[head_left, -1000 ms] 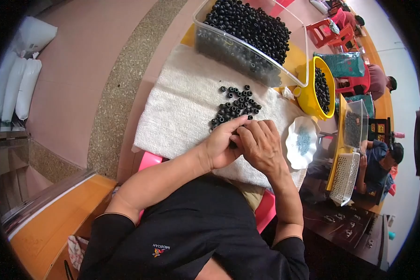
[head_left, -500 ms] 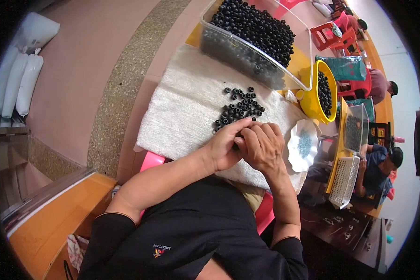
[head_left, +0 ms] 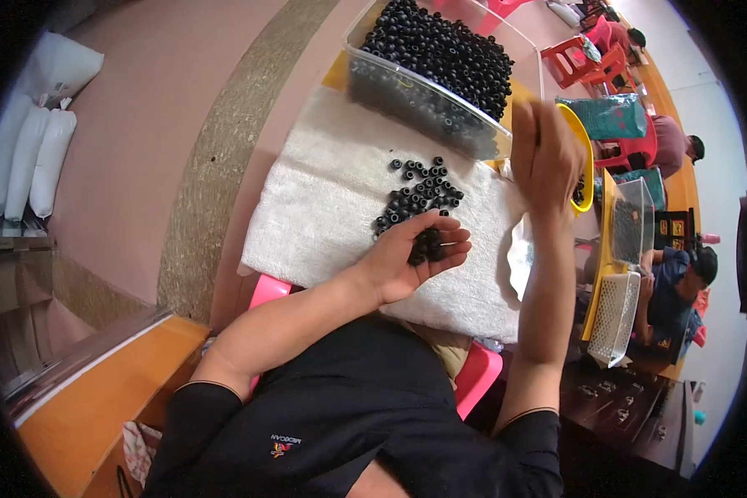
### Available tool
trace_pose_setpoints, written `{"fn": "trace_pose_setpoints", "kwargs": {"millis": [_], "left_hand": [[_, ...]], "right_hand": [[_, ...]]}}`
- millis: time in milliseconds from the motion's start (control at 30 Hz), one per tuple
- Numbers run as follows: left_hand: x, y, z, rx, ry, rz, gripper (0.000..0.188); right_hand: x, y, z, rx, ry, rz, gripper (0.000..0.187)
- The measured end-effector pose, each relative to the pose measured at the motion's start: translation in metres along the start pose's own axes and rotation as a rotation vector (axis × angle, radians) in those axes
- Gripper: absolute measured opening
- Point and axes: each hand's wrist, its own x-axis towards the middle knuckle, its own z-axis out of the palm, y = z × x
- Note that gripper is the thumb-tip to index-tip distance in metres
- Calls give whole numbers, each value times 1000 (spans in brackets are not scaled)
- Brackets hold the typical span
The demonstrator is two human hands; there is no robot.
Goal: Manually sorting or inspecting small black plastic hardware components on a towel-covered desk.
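Note:
My left hand (head_left: 407,253) is cupped palm up over the white towel and holds several small black ring-shaped parts (head_left: 426,246). Beyond its fingers, a loose pile of the same black parts (head_left: 423,192) lies on the towel (head_left: 307,212), their round holes showing. Raised between the clear bin and the yellow basin (head_left: 588,158) is my right hand (head_left: 546,158). Motion smears its fingers, so whether they hold anything cannot be made out. Its forearm covers most of a white scalloped dish (head_left: 516,257) at the towel's right side.
A clear plastic bin (head_left: 423,112) heaped with black parts stands at the far side of the towel. White sacks (head_left: 54,162) stand at the left. Off to the right are a white perforated basket (head_left: 612,324), a teal bag (head_left: 602,116), red stools (head_left: 568,65) and other seated people.
My right hand has left my left hand and moved up and right toward the yellow basin. The left hand has opened out into a cup, showing the black parts in it.

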Motion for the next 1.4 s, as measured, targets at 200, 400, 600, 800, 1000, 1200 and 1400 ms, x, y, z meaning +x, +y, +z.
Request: {"fn": "trace_pose_setpoints", "kwargs": {"millis": [200,400,600,800,1000,1200,1400], "left_hand": [[1,1,0,-7,-70,-17,35],[-4,9,3,81,-40,58,35],[1,4,1,64,-66,45,45],[0,-3,-2,105,-79,60,46],[2,-6,-9,123,-97,56,47],[1,-7,-11,165,-137,62,46],[1,-9,-11,156,-138,61,46]], "right_hand": [[20,51,26,-181,-110,-140,16],[-54,-35,-24,290,-221,82,17],[-124,-80,-31,307,-358,20,28],[-137,-83,-28,241,-354,77,24],[-146,-77,-23,234,-319,104,22],[-142,-82,-26,308,-284,236,24],[-142,-79,-28,267,-355,148,28]]}}
